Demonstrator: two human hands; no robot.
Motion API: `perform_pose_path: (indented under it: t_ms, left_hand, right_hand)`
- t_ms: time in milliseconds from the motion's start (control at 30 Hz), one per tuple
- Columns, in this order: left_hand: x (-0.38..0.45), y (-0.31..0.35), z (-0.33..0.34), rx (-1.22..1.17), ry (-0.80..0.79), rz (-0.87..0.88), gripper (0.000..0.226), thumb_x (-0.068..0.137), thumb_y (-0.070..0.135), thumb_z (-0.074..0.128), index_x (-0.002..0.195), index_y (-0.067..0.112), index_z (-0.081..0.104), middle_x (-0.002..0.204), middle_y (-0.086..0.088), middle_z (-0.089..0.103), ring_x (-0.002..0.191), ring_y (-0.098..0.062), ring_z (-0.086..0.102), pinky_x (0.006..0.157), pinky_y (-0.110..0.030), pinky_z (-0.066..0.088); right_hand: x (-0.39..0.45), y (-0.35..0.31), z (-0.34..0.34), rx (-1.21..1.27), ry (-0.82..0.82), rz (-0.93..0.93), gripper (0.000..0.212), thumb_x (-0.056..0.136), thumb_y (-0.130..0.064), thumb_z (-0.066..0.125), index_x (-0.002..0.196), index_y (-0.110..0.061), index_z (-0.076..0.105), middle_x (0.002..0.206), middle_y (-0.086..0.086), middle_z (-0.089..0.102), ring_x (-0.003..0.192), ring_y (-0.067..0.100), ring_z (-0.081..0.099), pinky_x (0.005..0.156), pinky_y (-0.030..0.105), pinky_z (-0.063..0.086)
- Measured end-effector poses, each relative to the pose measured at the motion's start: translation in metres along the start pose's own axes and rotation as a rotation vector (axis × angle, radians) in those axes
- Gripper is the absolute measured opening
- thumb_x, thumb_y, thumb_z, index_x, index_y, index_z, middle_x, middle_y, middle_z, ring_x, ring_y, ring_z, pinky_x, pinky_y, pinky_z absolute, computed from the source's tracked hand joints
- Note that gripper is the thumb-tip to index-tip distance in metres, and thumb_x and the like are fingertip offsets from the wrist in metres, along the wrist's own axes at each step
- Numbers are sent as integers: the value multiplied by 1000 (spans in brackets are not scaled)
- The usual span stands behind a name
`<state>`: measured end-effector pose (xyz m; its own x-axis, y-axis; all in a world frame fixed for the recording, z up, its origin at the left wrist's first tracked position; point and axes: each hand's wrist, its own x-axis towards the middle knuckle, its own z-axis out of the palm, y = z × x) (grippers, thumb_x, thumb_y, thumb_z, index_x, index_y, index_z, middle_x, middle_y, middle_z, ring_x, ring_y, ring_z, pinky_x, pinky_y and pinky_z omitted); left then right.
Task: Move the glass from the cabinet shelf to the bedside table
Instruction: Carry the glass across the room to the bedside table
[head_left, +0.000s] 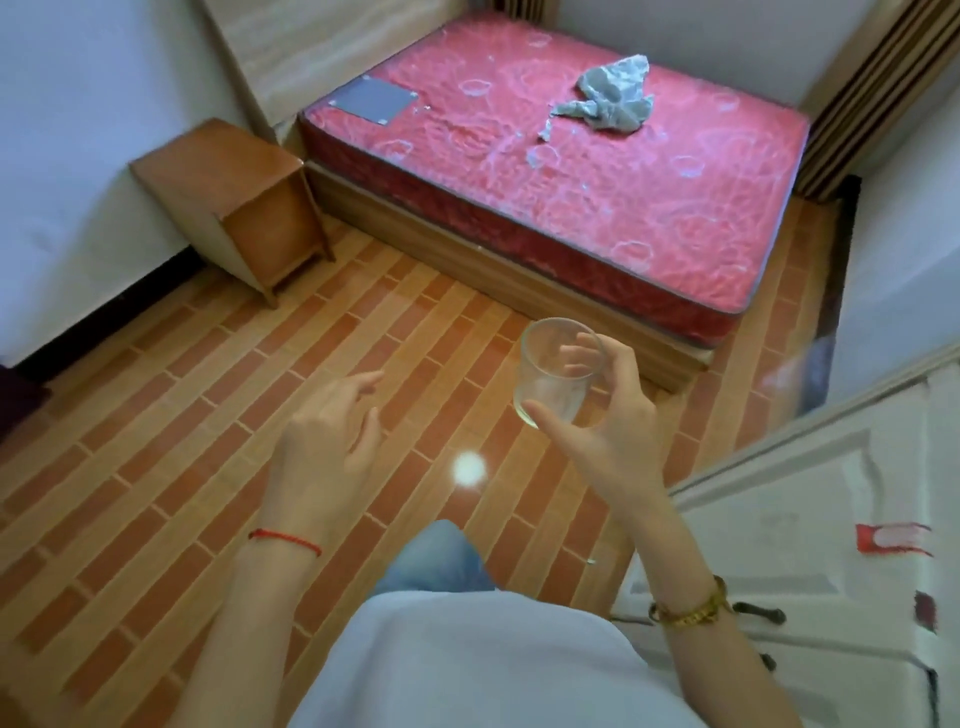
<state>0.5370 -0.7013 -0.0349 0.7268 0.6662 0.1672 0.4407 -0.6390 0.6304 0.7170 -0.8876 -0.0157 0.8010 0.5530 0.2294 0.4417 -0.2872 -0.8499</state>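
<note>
A clear, empty glass (558, 371) is held upright in my right hand (608, 415), thumb at its base and fingers wrapped behind it, above the brick-patterned floor. My left hand (327, 436) hovers to the left of the glass with fingers spread and nothing in it. The wooden bedside table (228, 171) stands at the upper left against the wall, beside the bed; nothing is visible on its top. No cabinet shelf shows in this view.
A bed with a red mattress (571, 171) fills the upper middle, with a crumpled grey cloth (610, 98) on it. A white door (810, 519) stands at my right. The tiled floor (208, 415) lies between me and the bedside table.
</note>
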Motion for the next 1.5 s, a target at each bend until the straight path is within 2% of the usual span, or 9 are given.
perform_pose_path:
  t_ms: [167,333,567,667,833,967,1200,1333,1500]
  left_hand:
    - [52,-24,9,38,26,-96,35,92,13,56,126,19,59,117,3,65,108,-12,60,93,-20,41]
    - [130,-53,11,50,55,-151,35,93,17,54,128,21,58,121,3,64,111,-13,60,95,-29,46]
    - [252,-99,-24,45,108,-213,36,94,18,52,129,21,57,122,4,63,112,-12,58,93,-25,45]
    - [297,-121,-40,55,138,-232,36,94,19,52,129,23,57,122,4,62,113,-12,58,95,-33,50]
    - [358,-161,-59,78,162,-274,35,94,17,53,128,21,57,120,4,62,111,-7,56,91,-18,41]
    - [395,-186,-71,65,189,-320,35,94,16,53,128,20,58,120,4,62,112,-8,55,94,-20,40]
    - [461,-245,-82,95,251,-404,34,93,18,54,127,21,58,118,4,64,109,-12,59,89,-19,42]
    - [510,-279,-97,112,301,-448,34,92,17,55,127,20,59,118,3,65,109,-15,60,91,-25,45]
    - [580,-321,-130,131,374,-481,35,92,15,56,126,19,60,116,4,65,106,-14,61,93,-31,51]
  right_hand:
    - [70,12,39,41,-108,-17,75,69,-28,87,131,-16,48,117,-10,63,108,1,60,89,9,45]
    - [154,20,91,61,-171,-24,73,69,-28,87,130,-18,48,117,-9,64,109,2,61,88,9,44]
    - [288,-10,171,74,-238,-64,74,69,-31,86,131,-21,47,119,-10,63,108,2,60,87,8,45]
    - [335,-22,204,97,-241,-88,74,70,-30,86,131,-21,46,118,-12,63,109,2,60,89,12,46]
    - [395,-36,253,128,-259,-93,73,70,-26,86,131,-23,46,117,-14,63,109,5,62,90,16,49]
    - [436,-44,290,114,-295,-114,74,70,-27,86,132,-21,46,117,-13,63,109,6,62,91,23,50]
    - [516,-54,369,135,-384,-129,73,69,-25,87,131,-22,47,115,-15,64,108,0,61,89,12,46]
    - [576,-65,426,133,-445,-183,75,69,-24,87,132,-19,46,118,-8,64,110,1,60,87,7,44]
    - [654,-90,502,144,-487,-243,76,68,-26,87,131,-16,47,117,-6,65,110,4,62,89,14,49]
